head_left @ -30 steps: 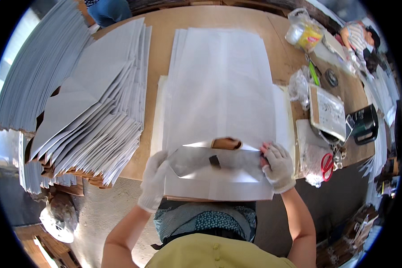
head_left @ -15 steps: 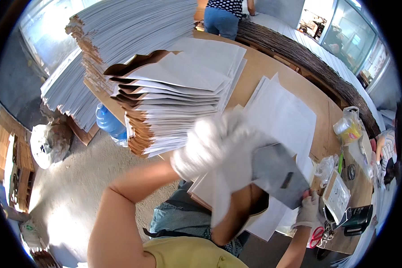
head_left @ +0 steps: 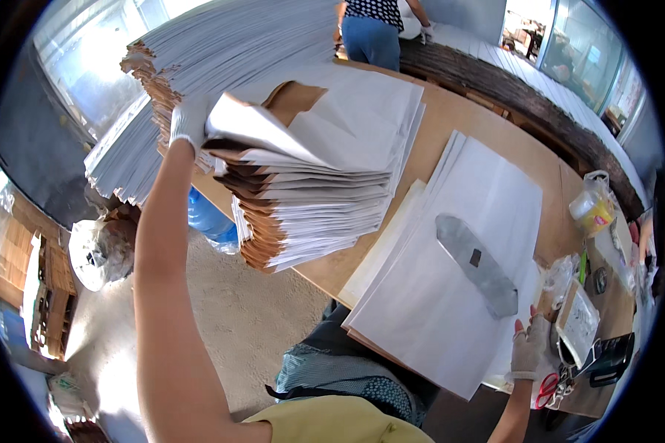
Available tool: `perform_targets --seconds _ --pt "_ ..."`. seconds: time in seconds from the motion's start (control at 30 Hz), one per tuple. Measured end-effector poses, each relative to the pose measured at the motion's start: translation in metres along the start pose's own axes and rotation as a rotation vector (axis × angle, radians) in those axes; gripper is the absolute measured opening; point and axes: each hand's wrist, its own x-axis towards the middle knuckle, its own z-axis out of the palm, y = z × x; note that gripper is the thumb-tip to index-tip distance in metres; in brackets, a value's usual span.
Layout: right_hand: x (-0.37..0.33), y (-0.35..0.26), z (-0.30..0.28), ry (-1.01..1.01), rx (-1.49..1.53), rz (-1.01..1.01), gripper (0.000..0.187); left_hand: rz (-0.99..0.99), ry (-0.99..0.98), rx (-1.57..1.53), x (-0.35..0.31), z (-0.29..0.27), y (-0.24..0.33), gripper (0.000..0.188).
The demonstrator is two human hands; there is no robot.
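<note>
My left hand (head_left: 190, 122), in a white glove, is at the far left corner of a stack of white paper bags with brown insides (head_left: 325, 196). It grips the edge of the top bag (head_left: 262, 133), whose mouth curls up; the fingertips are partly hidden. My right hand (head_left: 530, 347), gloved with bare fingertips, lies with fingers apart at the right edge of a flat pile of white paper bags (head_left: 414, 295). On that pile rests a grey metal plate (head_left: 476, 262) with rounded ends and a small dark slot, just left of my right fingertips.
A tall stack of white sheets (head_left: 236, 44) stands behind at the left. Red-handled scissors (head_left: 547, 390), a clear plastic bag (head_left: 561, 275) and a bagged yellow item (head_left: 592, 214) lie at the right. A blue bottle (head_left: 210, 218) stands below the table edge. Another person (head_left: 373, 37) works at the back.
My left hand has swung from the middle to the stack at the left. The metal plate, tilted up in my right hand before, now lies flat on the pile, released.
</note>
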Motion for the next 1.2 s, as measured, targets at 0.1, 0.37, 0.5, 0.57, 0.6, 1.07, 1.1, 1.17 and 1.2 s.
perform_targets --seconds 0.1,0.37,0.5,0.57,0.6,1.07,1.1,1.17,1.2 --pt "-0.045 -0.024 0.003 -0.295 -0.103 -0.008 0.069 0.163 -0.004 0.106 0.002 -0.025 -0.113 0.043" --pt "-0.112 -0.039 -0.044 -0.614 -0.723 -0.504 0.056 0.573 0.136 0.058 -0.276 0.009 0.071 0.031" --pt "-0.079 -0.053 -0.055 -0.558 -0.573 -0.761 0.030 1.147 -0.844 0.095 -0.338 0.116 0.120 0.034" --pt "-0.058 -0.051 -0.056 -0.276 -0.313 -0.551 0.025 1.203 -0.987 0.009 -0.343 0.173 0.081 0.029" --pt "-0.052 -0.047 -0.055 -0.134 -0.185 -0.440 0.022 1.187 -1.001 -0.018 -0.345 0.194 0.062 0.024" --pt "-0.004 -0.004 0.056 0.270 0.472 0.504 0.032 0.556 -0.573 0.098 -0.396 0.261 0.070 0.045" --pt "0.002 -0.004 0.052 0.204 0.363 0.471 0.032 0.559 -0.560 0.124 -0.397 0.261 0.067 0.045" --pt "0.008 0.008 0.060 0.174 0.194 0.377 0.030 0.575 -0.541 0.158 -0.396 0.265 0.071 0.045" --pt "0.004 0.022 0.074 0.207 0.135 0.317 0.029 0.606 -0.578 0.201 -0.396 0.265 0.072 0.040"
